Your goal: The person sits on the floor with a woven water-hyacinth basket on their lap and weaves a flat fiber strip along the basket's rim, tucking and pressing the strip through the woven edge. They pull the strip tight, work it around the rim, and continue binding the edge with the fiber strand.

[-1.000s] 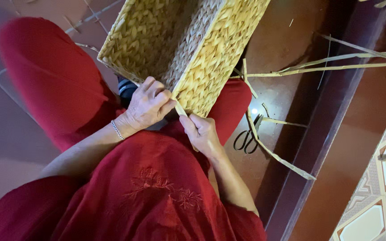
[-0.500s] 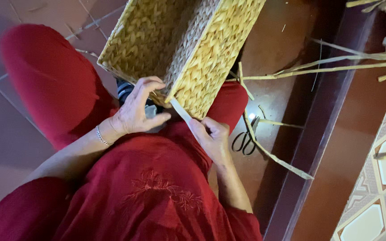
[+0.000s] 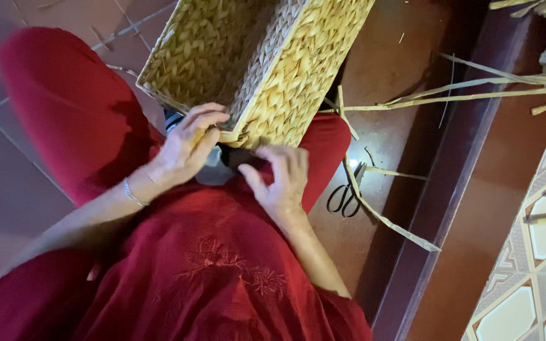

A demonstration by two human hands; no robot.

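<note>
A rectangular woven straw basket lies tilted on my lap, its opening turned to the left. My left hand curls over the rim at the near corner and grips it, with a bracelet on the wrist. My right hand sits just below that same corner, its fingertips pressed against the weave and its thumb spread out. No strand shows in the right hand. A small dark object is partly hidden under the basket beside my left hand.
Black scissors lie on the brown floor to the right of my knee. Long pale straw strips trail across the floor from the upper right, and one strip runs past the scissors. A raised step and patterned tiles are at the right.
My right hand held a straw strip out from the corner; now it has closed in against the basket and the strip no longer shows. My left hand shifted onto the corner rim.
</note>
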